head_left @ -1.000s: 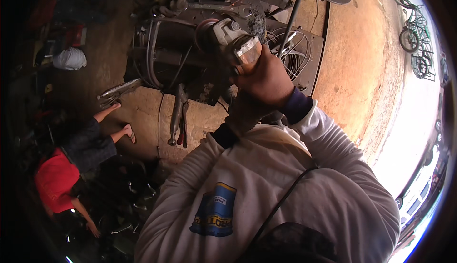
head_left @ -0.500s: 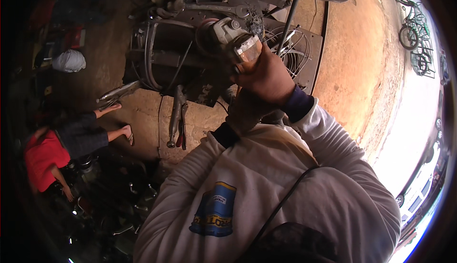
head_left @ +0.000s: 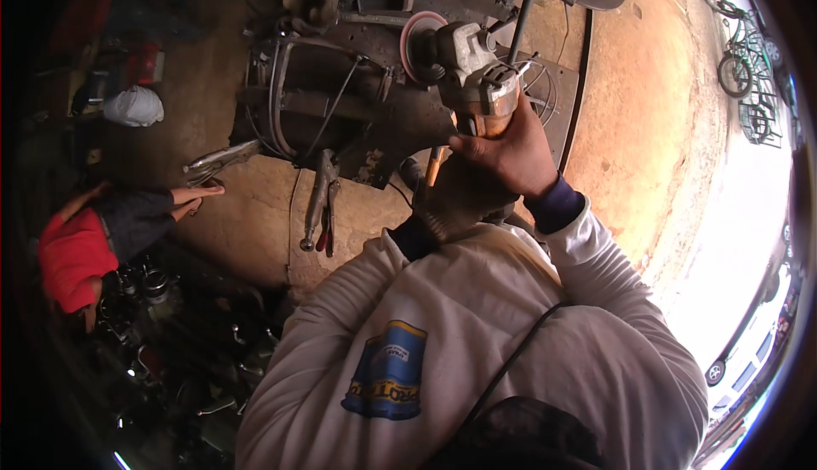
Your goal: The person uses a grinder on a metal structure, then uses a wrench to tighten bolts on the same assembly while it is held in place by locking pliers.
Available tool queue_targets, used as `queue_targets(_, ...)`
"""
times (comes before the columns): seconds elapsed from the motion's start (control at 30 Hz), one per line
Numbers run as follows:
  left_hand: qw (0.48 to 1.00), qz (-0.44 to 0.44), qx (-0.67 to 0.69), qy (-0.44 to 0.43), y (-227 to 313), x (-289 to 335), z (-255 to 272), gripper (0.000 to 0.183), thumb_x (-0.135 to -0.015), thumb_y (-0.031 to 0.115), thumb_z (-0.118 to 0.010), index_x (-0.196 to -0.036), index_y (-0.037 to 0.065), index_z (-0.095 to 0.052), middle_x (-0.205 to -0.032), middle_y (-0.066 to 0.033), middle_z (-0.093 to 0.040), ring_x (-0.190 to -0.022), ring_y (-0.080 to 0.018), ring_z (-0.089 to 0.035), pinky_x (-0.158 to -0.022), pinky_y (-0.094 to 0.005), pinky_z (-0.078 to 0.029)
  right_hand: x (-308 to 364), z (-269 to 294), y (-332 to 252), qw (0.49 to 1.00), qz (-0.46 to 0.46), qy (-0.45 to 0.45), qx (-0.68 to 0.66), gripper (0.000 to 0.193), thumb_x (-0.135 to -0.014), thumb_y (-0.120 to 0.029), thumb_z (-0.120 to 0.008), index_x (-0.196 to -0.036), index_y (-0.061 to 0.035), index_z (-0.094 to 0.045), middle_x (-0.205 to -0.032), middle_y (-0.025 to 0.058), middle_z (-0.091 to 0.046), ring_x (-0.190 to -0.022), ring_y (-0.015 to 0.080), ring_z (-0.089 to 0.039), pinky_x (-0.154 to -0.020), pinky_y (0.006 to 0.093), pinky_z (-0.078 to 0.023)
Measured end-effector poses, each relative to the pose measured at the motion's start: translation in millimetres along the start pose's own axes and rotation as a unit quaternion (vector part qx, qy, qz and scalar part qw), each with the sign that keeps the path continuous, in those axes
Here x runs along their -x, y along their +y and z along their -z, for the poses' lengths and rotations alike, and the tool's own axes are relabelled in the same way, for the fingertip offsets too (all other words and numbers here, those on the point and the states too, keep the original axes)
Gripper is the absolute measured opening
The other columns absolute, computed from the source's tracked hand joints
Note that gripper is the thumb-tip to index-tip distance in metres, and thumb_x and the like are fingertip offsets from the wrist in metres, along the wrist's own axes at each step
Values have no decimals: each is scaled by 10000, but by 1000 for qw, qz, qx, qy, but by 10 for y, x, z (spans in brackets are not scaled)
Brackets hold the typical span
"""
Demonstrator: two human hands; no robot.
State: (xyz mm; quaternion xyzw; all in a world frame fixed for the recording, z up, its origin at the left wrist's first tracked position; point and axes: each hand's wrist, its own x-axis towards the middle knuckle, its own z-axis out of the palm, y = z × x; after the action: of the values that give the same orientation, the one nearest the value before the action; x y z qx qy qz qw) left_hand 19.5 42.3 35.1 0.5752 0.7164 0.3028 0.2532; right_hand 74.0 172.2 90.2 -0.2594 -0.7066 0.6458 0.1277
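An angle grinder (head_left: 477,79) with a grey metal head and an orange body is held over the cluttered metal bench. Its reddish disc (head_left: 419,47) faces left, above the dark metalwork. My right hand (head_left: 515,151) is wrapped round the orange body just behind the head. Lower and to the left, in deep shadow, my left hand (head_left: 464,188) is closed at the rear of the grinder; its fingers are partly hidden. A narrow orange piece (head_left: 436,164) shows beside my left hand. Beneath the disc lies a dark metal plate (head_left: 400,134).
Locking pliers (head_left: 319,202) and a second pair (head_left: 221,159) stick out from the bench's near edge. Coiled wire (head_left: 545,100) lies to the right. A person in red (head_left: 77,257) is at the left near motorcycle parts. A bicycle-like vehicle (head_left: 745,70) stands outside at far right.
The grinder and both my hands have moved right, and the grinder's head has come slightly nearer. Its disc now shows plainly. The person in red has shifted their legs and arms.
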Motion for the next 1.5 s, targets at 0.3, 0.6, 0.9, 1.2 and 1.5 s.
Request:
queue_targets(0.3,826,51,560,46,172,-82,-112,642,-809,365,-758,-1312,48,-516,-1248,-124,-621,-1115,-230,-631,-921,-389,-524,307,178,216,976,63,21,-206,722,-753,-147,-869,-1315,-3,-439,-1174,60,-609,-1048,143,-585,-929,319,-493)
queue_targets(0.6,963,239,109,54,214,339,-61,670,-641,358,-866,-1199,84,-617,-1064,-135,-702,-982,-304,-692,-839,-392,-553,623,549,992,976,-42,-202,-62,748,-811,-288,-836,-1364,26,-443,-1209,148,-623,-1109,229,-610,-969,357,-485)
queue_targets(0.9,906,412,-94,-26,37,1233,-206,652,-661,324,-842,-1208,86,-578,-1083,-172,-683,-1022,-359,-658,-873,-454,-531,1472,1178,1962,956,-238,-160,63,652,-892,-423,-723,-1325,18,-516,-1108,165,-673,-1050,256,-653,-926,371,-511)
queue_targets(1.2,852,471,-211,-89,-739,1343,-530,542,-717,375,-789,-1118,97,-554,-1000,-141,-690,-935,-348,-682,-814,-465,-550,1872,1443,2425,931,-329,-109,115,527,-920,-396,-691,-1253,-3,-579,-1105,209,-685,-1068,302,-662,-902,383,-520)
queue_targets(1.5,843,490,-219,49,-1658,845,-984,792,-708,529,-772,-1323,102,-514,-1188,-187,-653,-1094,-362,-634,-910,-457,-516,2311,1773,2520,892,-398,-106,186,505,-931,-375,-680,-1248,8,-591,-1100,210,-694,-1052,286,-667,-896,373,-523)
